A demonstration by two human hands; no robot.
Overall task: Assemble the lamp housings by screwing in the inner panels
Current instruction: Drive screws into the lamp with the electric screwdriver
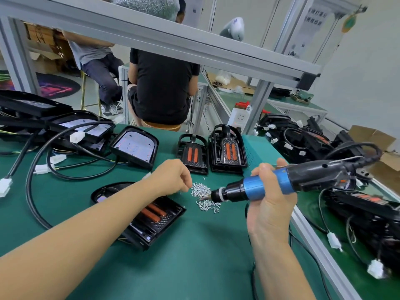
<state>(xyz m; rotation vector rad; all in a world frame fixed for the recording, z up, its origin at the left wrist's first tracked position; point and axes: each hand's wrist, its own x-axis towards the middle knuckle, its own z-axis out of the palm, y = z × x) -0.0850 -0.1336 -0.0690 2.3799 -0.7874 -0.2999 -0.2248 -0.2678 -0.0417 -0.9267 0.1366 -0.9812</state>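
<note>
Right hand [270,191] wrapped round the blue electric screwdriver [281,185], long axis running right to left, bit tip touching the right edge of the loose screw pile [205,197] on the green mat [194,256]. Left hand [173,177] at the pile's left edge, fingers curled down into the screws; can't tell if one is pinched. Lamp housing [155,219] with orange inner panel lies just near-left of the pile, under the left forearm, so the left hand is nearer. Two more housings [213,150] stand far of the pile. No containers; screws lie loose.
</note>
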